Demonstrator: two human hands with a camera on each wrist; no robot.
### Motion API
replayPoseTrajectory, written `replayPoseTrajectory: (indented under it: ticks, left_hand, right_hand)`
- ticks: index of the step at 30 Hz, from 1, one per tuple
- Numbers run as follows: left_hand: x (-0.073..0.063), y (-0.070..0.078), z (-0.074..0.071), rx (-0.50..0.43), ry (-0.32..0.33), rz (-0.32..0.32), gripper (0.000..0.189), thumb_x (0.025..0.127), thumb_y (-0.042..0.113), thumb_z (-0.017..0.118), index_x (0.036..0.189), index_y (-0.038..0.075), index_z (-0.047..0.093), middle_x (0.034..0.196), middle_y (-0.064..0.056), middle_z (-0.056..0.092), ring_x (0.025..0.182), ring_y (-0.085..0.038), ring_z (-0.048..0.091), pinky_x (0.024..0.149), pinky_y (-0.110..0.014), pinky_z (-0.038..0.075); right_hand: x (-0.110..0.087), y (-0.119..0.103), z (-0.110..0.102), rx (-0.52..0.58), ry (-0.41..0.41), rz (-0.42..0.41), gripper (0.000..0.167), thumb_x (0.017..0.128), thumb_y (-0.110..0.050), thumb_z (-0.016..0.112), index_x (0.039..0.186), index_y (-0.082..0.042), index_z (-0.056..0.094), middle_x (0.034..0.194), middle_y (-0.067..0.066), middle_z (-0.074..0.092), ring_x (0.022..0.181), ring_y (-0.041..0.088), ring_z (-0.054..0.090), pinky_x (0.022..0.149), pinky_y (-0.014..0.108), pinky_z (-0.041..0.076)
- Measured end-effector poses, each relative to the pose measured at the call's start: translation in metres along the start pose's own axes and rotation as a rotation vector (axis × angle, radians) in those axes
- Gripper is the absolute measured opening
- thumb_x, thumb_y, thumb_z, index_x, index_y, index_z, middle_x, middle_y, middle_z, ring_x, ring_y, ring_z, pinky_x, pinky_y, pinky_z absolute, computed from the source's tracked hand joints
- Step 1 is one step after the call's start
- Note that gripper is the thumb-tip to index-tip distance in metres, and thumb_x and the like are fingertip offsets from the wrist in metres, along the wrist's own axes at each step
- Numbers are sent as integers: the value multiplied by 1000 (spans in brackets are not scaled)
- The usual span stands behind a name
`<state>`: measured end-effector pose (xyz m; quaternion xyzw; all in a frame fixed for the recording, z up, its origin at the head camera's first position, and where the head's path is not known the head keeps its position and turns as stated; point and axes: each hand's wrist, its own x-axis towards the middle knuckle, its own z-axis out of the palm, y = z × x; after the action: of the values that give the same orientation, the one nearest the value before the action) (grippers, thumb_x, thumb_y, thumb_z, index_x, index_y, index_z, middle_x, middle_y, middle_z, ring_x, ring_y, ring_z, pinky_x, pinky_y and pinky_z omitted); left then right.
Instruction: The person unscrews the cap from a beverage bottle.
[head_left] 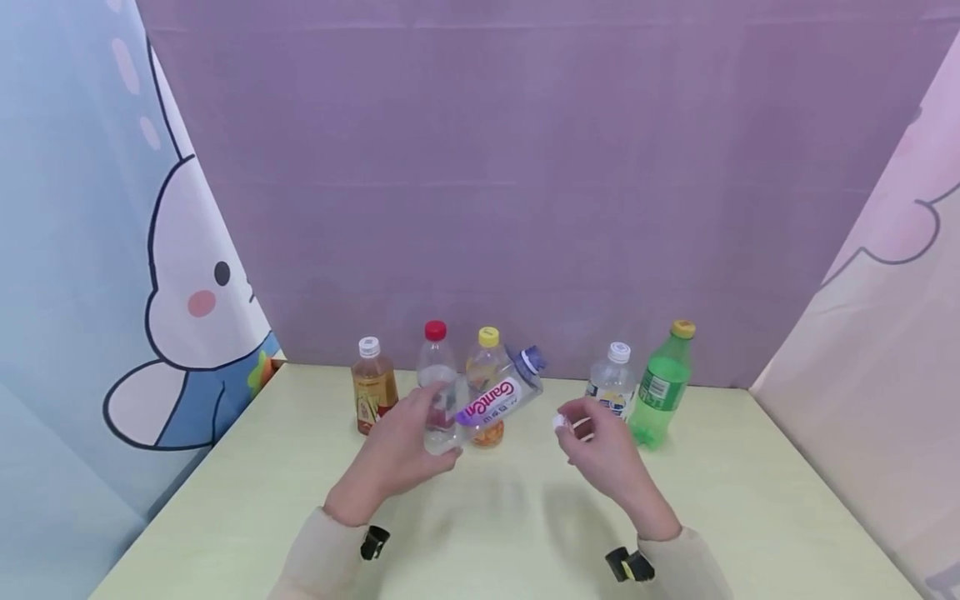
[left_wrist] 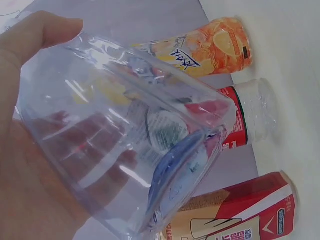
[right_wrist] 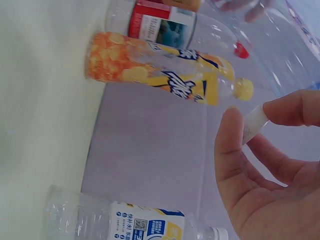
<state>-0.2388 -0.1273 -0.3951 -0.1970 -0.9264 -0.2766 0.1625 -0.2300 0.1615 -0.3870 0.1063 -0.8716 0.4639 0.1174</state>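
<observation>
My left hand (head_left: 400, 444) grips a large clear plastic bottle (head_left: 498, 400) with a "Ganten" label around its lower end. Raised off the table, the bottle tilts so that its neck points up and to the right. In the left wrist view, the thumb lies along one side of the bottle (left_wrist: 120, 100) and the fingers show through the clear plastic. My right hand (head_left: 602, 443), just right of the bottle's neck, pinches a small white piece that looks like a bottle cap (right_wrist: 254, 123) between thumb and index finger. The two hands are apart.
Behind the hands on the pale table (head_left: 495, 533) stand an amber drink bottle (head_left: 374, 385), a red-capped bottle (head_left: 437, 358), a yellow-capped orange drink bottle (right_wrist: 150, 62), a white-capped clear bottle (head_left: 611, 379) and a green bottle (head_left: 663, 379). A purple cloth (head_left: 525, 192) hangs at the back.
</observation>
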Motion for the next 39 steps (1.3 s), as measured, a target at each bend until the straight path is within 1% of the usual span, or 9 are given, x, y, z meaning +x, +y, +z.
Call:
replayPoseTrajectory:
  ticks: [4,6,9,14,18,23,29,35,39]
  left_hand:
    - [0,0,2,-20,16,-6,91,76,30,90,150,9,42,137,-11,60,118,-25,61,95,-47,56]
    - [0,1,3,-30,17,-9,90,76,31,90,149,9,41,136,-12,60,117,-25,61,94,-47,56]
    - [0,2,4,-48,19,-12,90,76,31,89,149,9,41,136,-12,60,116,-27,61,94,-47,56]
    - [1,2,5,-68,28,-16,90,77,30,89,149,9,40,135,-11,60,117,-26,60,94,-47,56]
    - [1,1,6,-82,55,-12,89,77,29,88,149,7,40,134,-11,60,116,-27,61,93,-47,56]
    - [0,1,7,-93,86,-31,89,78,29,87,149,7,39,134,-13,58,115,-29,61,92,-48,57]
    - [0,1,9,-117,94,-49,89,78,29,87,150,8,39,135,-12,58,112,-28,62,90,-47,58]
    - [0,2,13,-154,93,-51,89,78,29,88,150,12,38,136,-7,57,118,-26,60,92,-49,57]
    - [1,0,15,-154,96,-52,89,78,29,88,150,11,38,135,-6,56,118,-26,61,91,-48,57]
  right_hand:
    - [-1,3,5,-57,-9,-42,21,91,-7,68,112,-3,67,99,6,65,79,16,60,60,28,53]
    - [-2,5,7,-71,-31,-54,21,89,-5,69,111,-3,67,97,4,64,79,15,59,60,28,52]
    - [-3,8,10,-68,-76,-71,23,86,-2,70,109,-3,67,94,3,63,78,14,59,62,27,52]
    - [-6,15,16,-87,-159,-122,26,84,-2,71,110,-2,67,94,2,63,79,13,59,62,25,53]
    - [-10,20,21,-119,-220,-162,28,83,-2,72,110,-2,66,94,1,62,80,14,59,64,25,52]
    - [-16,24,28,-157,-312,-197,28,82,-2,73,109,-2,65,93,-1,60,79,13,58,65,25,51]
    - [-21,28,36,-180,-431,-204,25,83,-3,72,107,-3,65,89,-2,56,75,11,55,65,25,50]
    - [-25,30,43,-175,-539,-206,22,83,-3,74,103,-5,65,88,-4,57,75,11,54,67,25,49]
    - [-29,31,48,-229,-607,-195,21,84,-7,75,103,-9,66,88,-8,56,76,6,52,70,25,49]
